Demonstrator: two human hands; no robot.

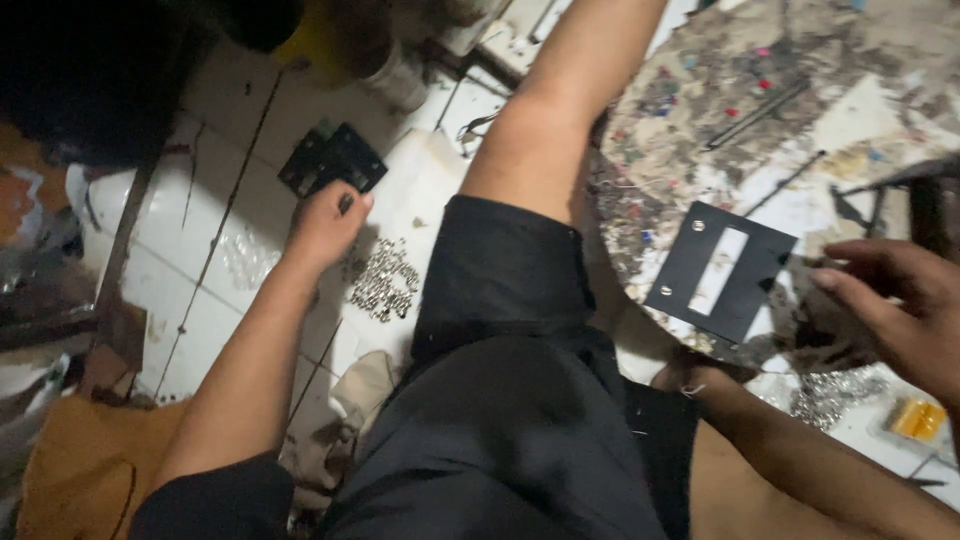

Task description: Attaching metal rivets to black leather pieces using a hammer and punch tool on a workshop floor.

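A knee in black shorts is filling the near middle. At the near right a small yellow packet is lying by a glittering heap. The left hand is reaching far left onto the white tiled floor, fingers curled and pinching the edge of a black square plate, just beyond a pile of small silver bits. The right hand is hovering at right, fingers loosely spread, close to a second black plate with a pale slot, lying flat on the spattered round tabletop.
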